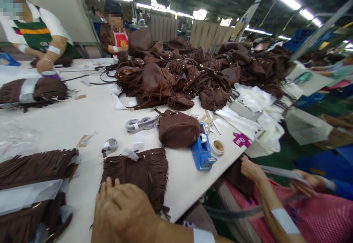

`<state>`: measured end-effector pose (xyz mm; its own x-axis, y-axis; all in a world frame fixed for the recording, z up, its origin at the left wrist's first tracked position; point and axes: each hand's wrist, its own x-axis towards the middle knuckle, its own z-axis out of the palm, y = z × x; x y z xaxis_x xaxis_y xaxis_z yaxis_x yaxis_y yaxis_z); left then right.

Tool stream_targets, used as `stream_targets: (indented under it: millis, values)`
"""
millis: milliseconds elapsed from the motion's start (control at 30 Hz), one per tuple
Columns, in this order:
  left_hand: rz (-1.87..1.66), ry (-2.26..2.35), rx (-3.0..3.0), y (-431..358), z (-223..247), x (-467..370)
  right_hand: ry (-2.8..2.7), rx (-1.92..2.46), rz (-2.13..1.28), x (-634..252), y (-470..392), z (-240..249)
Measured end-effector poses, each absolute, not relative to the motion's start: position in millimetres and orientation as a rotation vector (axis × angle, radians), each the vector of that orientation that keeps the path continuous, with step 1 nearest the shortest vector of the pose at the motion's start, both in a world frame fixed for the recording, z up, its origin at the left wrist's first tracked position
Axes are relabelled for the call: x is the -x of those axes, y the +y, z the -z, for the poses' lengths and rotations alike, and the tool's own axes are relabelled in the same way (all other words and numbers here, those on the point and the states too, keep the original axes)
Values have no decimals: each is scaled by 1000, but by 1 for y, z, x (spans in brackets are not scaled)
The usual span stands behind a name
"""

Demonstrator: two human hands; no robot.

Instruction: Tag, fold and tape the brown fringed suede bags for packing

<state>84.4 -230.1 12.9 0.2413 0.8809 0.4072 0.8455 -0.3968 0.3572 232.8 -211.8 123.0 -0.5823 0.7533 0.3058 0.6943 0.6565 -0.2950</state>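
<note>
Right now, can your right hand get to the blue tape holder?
Probably yes. The right hand is on the fringed bag, and only bare table shows between that bag and the tape holder. The round bag sits behind, leaving the front free.

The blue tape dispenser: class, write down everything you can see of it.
The blue tape dispenser has a shiny, plastic-looking body, with a small whitish roll seated towards its far end. It stands upright on the white table, near the edge, its near end angled towards that edge. A smooth brown bag meets its left side in view; whether they touch is unclear. A separate round roll lies just right. No hand touches it.
</note>
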Motion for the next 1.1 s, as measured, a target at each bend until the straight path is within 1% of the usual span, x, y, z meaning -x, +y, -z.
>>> stream_targets:
  millis: [67,200,300,400,467,500,567,600,700,767,900,967,1100]
  values:
    - [-790,1749,-2473,-231,-17,-88,-2410,1271,-230,-264,-240,-107]
    - [-722,1821,-2607,-226,-37,-100,-2448,1239,-293,-293,-253,-65]
    - [-696,1649,-2761,-218,-54,-112,-2402,1207,-351,-289,-249,-50]
    - [-676,1353,-2758,-214,-62,-128,-2304,1121,-488,-296,-245,-54]
    - [-665,1381,-2652,-215,-60,-139,-2147,1108,-592,-316,-236,-66]
    - [-648,1429,-2608,-216,-58,-144,-2049,1156,-628,-328,-227,-74]
    - [-597,1480,-2586,-219,-54,-150,-1777,1402,-503,-352,-200,-88]
    - [-575,1484,-2600,-221,-52,-151,-1774,1475,-446,-361,-183,-92]
    - [-619,1472,-2687,-227,-51,-149,-2031,1559,-392,-372,-131,-93]
    - [-617,1319,-2798,-232,-52,-144,-2070,1621,-398,-368,-105,-87]
    - [-348,922,-2857,-240,-59,-139,-2035,1758,-387,-356,-79,-77]
    - [-311,913,-2808,-242,-63,-141,-2044,1787,-384,-353,-74,-74]
    - [-408,1015,-2688,-241,-69,-147,-2090,1793,-394,-352,-66,-67]
